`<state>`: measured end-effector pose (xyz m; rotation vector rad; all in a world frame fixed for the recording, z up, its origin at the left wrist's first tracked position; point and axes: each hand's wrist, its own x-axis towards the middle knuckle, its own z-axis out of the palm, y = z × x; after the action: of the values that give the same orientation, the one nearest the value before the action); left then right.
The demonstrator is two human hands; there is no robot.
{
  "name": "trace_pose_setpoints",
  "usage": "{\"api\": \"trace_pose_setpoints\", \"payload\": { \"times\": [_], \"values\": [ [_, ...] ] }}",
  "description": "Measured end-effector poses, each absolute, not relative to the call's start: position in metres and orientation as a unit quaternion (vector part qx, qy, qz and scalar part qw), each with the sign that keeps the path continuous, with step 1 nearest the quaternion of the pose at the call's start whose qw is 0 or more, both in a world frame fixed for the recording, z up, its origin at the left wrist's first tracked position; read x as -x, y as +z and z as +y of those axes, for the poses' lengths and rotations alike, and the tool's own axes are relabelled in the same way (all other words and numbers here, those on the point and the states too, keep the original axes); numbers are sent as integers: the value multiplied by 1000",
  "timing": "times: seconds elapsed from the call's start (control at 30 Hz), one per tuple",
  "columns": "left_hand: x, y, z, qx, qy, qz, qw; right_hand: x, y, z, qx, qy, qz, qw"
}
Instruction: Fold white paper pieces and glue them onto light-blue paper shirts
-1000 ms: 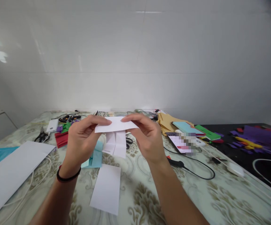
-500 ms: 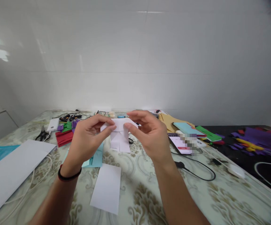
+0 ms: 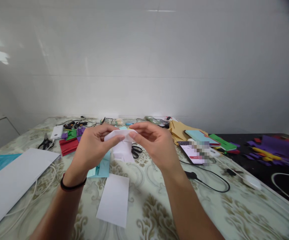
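Note:
A folded white paper (image 3: pixel 123 150) is held up above the table between both hands, its lower part hanging down. My left hand (image 3: pixel 94 145) pinches the upper left of it between thumb and fingers. On the upper right edge, my right hand (image 3: pixel 153 141) grips the same paper, thumb in front and fingers behind. The two thumbs nearly meet at the fold. Below lies a flat white paper piece (image 3: pixel 114 200), beside a light blue folded paper (image 3: pixel 102 167). Black scissor handles (image 3: pixel 136 151) show just right of the held paper.
Red folded papers (image 3: pixel 68 146), dark scissors (image 3: pixel 45 142) and a large white sheet (image 3: pixel 19 180) lie to the left. On the right are a phone (image 3: pixel 188 151), brown envelopes (image 3: pixel 178 130) and a black cable (image 3: pixel 209 185). A wall stands behind the table.
The held paper has shifted slightly left and its top has bent into a fold. My right hand has moved left towards the left thumb, uncovering more of the scissor handles.

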<state>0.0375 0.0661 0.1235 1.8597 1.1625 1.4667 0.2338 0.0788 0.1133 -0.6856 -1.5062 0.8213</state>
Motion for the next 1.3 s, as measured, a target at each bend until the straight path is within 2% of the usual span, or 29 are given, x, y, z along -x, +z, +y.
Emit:
{"api": "trace_pose_setpoints", "payload": {
  "times": [0.23,0.5,0.97,1.3],
  "values": [
    [-40,132,61,-701,518,424,245,-233,112,80,309,383,-628,603],
    [-38,132,62,-667,544,411,302,-237,118,76,302,404,-636,584],
    [-34,131,64,-723,481,382,317,-243,116,81,301,393,-631,597],
    [-39,131,59,-752,459,424,209,-237,116,79,281,352,-700,554]
  ]
}}
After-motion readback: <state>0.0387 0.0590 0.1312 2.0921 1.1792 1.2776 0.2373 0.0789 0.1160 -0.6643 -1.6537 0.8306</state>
